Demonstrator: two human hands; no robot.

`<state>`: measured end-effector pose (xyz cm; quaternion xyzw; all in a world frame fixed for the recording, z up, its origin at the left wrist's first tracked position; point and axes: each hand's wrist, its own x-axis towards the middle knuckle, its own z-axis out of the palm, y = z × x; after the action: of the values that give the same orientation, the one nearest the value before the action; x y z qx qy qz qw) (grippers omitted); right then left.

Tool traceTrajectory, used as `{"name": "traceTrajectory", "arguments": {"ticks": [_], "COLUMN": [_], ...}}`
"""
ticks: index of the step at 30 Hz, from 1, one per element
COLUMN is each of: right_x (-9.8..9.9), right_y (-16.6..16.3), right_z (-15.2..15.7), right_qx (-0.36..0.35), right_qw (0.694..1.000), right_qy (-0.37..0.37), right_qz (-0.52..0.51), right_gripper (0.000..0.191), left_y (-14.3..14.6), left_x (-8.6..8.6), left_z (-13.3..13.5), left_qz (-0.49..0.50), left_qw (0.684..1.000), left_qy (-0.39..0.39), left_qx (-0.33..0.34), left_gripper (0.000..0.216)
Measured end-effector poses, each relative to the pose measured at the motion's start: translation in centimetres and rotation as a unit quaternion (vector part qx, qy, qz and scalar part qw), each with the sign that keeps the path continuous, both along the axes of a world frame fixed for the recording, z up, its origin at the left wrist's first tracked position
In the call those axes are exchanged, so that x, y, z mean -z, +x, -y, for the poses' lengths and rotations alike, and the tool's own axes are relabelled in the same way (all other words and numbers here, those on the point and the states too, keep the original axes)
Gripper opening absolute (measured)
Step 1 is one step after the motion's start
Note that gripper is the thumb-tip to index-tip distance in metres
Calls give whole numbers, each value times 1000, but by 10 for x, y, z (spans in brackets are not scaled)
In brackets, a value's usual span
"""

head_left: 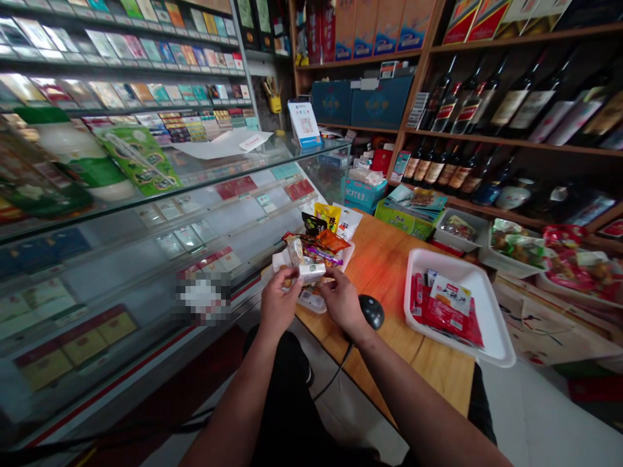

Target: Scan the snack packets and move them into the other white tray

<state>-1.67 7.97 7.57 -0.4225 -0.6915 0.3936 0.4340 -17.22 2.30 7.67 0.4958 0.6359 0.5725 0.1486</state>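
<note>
Between my two hands is a small white, shiny wrapped snack packet [311,272] with a dark mark on its side. My left hand [281,299] pinches its left end, and the fingers of my right hand [342,299] close on its right end. Just behind it, a second wrapped piece [294,250] leans upright among the snacks. A white tray [348,258] under and behind my hands bears several colourful packets, among them a black bag [314,224] and a yellow bag [328,215]. My fingers cover part of the tray.
A black computer mouse [371,312] with a cable sits right of my right hand on the wooden table [389,259]. Farther right stands a white tray [411,266] holding red packets [452,311]. A glass display counter [195,188] runs along the left. Bottle shelves [511,139] rise behind.
</note>
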Motion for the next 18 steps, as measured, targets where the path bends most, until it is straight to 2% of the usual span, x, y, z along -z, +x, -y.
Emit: {"name": "traceTrajectory", "arguments": {"ticks": [5, 8, 12, 18], "right_x": [-20, -29, -36, -39], "right_y": [31, 51, 77, 117], "right_z": [9, 10, 6, -4], "right_qx": [6, 11, 2, 19], "right_qw": [1000, 999, 996, 989], "right_qy": [23, 23, -31, -79], "right_qz": [-1, -19, -86, -123], "right_gripper": [32, 29, 29, 31], "left_y": [28, 46, 70, 102], "left_x": [-12, -16, -22, -33], "left_z": [-2, -6, -11, -23], "left_qz": [181, 253, 269, 268], "left_qw": [978, 960, 958, 951], "left_qy": [1, 15, -15, -62], "left_qx": [103, 120, 102, 138], "left_gripper": [39, 42, 41, 45]}}
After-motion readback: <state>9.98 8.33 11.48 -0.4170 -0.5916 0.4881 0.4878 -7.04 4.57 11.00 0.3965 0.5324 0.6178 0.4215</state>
